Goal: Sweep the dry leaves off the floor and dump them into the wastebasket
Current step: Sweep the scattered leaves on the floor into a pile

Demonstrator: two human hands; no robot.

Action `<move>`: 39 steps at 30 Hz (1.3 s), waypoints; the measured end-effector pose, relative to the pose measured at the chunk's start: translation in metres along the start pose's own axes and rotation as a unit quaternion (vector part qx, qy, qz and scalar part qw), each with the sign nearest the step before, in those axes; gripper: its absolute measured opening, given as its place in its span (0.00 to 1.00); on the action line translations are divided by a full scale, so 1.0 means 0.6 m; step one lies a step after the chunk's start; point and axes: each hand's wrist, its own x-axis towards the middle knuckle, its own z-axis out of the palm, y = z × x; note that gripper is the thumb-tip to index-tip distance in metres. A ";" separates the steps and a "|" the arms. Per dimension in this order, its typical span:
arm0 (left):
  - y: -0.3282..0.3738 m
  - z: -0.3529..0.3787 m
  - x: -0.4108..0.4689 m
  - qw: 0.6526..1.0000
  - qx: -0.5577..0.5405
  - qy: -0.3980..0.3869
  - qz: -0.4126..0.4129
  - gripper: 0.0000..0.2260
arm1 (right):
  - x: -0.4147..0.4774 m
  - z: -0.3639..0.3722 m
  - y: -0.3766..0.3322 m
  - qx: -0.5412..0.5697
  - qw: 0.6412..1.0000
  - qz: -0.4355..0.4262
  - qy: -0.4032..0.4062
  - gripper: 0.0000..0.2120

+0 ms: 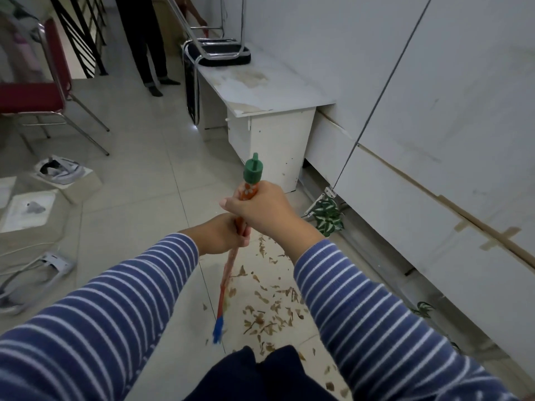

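Note:
I hold a broom point(228, 270) with an orange patterned handle, a green cap at its top and a blue head down near my legs. My right hand point(260, 208) grips the handle just below the green cap. My left hand point(221, 234) grips it a little lower. Dry brown leaves point(269, 309) lie scattered on the pale tiled floor to the right of the broom head, between my legs and the white wall panels. No wastebasket is in view.
A white desk point(269, 91) with an upturned chair on it stands ahead by the wall. A red chair point(37, 94) is at the left. Boxes point(66, 180) and cables lie on the floor at the left. A person point(147, 41) stands at the back. Green leafy plants point(328, 215) sit by the wall.

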 end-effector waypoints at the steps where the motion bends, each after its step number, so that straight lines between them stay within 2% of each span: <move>1: -0.006 -0.016 0.013 1.000 -0.002 0.008 0.000 0.07 | 0.022 0.001 -0.006 0.000 1.000 -0.004 0.002 0.11; 6: -0.040 -0.091 0.056 0.999 -0.012 0.029 0.005 0.07 | 0.109 0.020 -0.042 -0.016 1.000 -0.023 0.009 0.12; 13: -0.124 -0.209 0.110 0.998 0.023 0.014 0.054 0.05 | 0.223 0.086 -0.100 -0.029 0.998 -0.030 0.036 0.12; 20: -0.235 -0.339 0.149 0.995 0.055 -0.014 0.079 0.06 | 0.339 0.196 -0.171 -0.008 0.995 0.025 0.092 0.14; 25: -0.300 -0.394 0.185 0.991 0.047 -0.051 0.113 0.04 | 0.388 0.247 -0.186 0.053 0.985 0.071 0.150 0.14; 28: -0.332 -0.409 0.221 0.988 0.029 -0.065 0.137 0.05 | 0.415 0.267 -0.180 0.060 0.980 0.083 0.170 0.16; 32: -0.342 -0.427 0.262 0.986 -0.015 -0.055 0.154 0.14 | 0.469 0.278 -0.168 0.016 0.980 0.089 0.176 0.18; 37: -0.351 -0.439 0.325 0.987 -0.086 -0.064 0.123 0.16 | 0.542 0.272 -0.159 -0.018 0.985 0.083 0.150 0.13; 39: -0.364 -0.443 0.353 0.983 -0.106 -0.050 0.141 0.15 | 0.566 0.270 -0.155 -0.019 0.984 0.091 0.152 0.11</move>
